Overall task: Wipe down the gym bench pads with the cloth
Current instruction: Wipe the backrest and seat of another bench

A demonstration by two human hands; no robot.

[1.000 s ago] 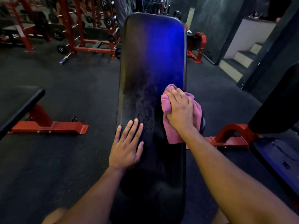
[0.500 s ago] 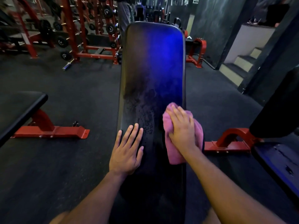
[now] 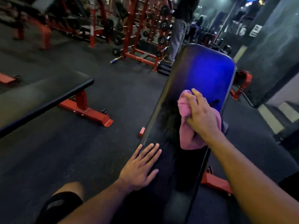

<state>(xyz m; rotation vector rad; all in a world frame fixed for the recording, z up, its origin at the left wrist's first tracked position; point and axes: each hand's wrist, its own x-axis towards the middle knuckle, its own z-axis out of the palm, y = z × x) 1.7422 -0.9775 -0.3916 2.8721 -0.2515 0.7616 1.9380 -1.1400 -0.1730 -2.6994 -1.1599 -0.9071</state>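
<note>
On the bench pad (image 3: 199, 75), running lengthwise away, right hand (image 3: 202, 117) grips cloth (image 3: 186, 107); left hand (image 3: 139, 168) lies flat.

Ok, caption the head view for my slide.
Right hand wipes the black bench pad with a pink cloth while the left hand rests flat.

No legible text, brand, number or label on anything. One white wall sign (image 3: 255, 30) with dark marks, far beyond the right-hand fingers (image 3: 195, 94) and up to their right; lettering too small and blurred to read.
</note>
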